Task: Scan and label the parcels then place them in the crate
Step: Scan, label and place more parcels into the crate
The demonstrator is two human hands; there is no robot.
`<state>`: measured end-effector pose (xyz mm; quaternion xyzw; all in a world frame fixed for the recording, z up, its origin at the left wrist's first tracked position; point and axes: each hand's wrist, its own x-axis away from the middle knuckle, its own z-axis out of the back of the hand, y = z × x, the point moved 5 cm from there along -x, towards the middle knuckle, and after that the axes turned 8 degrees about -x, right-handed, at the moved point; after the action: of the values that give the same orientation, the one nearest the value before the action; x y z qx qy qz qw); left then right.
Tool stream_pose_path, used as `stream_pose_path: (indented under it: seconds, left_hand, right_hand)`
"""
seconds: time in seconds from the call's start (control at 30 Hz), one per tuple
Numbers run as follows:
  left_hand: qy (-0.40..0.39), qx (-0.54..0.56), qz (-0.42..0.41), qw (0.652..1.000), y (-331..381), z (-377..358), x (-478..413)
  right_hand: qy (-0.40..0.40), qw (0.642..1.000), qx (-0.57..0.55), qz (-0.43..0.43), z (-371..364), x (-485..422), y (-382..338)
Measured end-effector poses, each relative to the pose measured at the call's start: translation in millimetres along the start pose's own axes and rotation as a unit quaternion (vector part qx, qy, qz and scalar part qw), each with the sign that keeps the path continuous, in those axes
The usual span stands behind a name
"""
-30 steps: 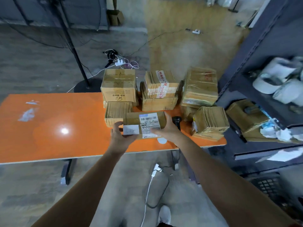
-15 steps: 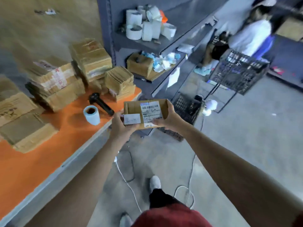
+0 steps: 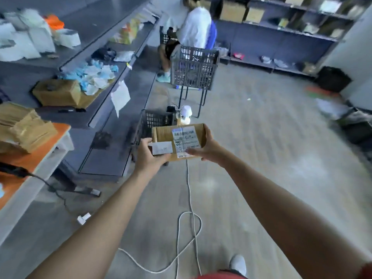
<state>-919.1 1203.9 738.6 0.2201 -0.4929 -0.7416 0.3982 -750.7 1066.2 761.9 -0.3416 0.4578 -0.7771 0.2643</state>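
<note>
Hogging the left side, the orange table (image 3: 26,160) has boxes (image 3: 30,131) stacked at its far corner. Dark crate (image 3: 155,119) sits on the floor, parcel (image 3: 163,134) held up just in front of it, left hand (image 3: 149,158) and right hand (image 3: 208,149) each gripping an end.

The parcel (image 3: 178,141) sits between the left hand (image 3: 150,156) and the right hand (image 3: 205,148), in front of a crate (image 3: 153,120) on the floor, with the table (image 3: 30,160) at the left carrying stacked boxes (image 3: 24,127) at its far corner, shelves (image 3: 128,85) beyond it, and a second crate (image 3: 194,67) on a stand farther back.
</note>
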Motion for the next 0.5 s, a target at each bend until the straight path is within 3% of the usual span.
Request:
stream_pose_path:
  seconds: [0.33, 0.5]
  left_hand:
    - [-0.055, -0.063, -0.005, 0.996, 107, -274, 25]
    - [-0.092, -0.09, 0.005, 0.992, 143, -361, 37]
  right_hand:
    - [0.039, 0.997, -0.066, -0.025, 267, 17, 141]
    - [0.049, 0.995, -0.084, -0.037, 354, 29, 185]
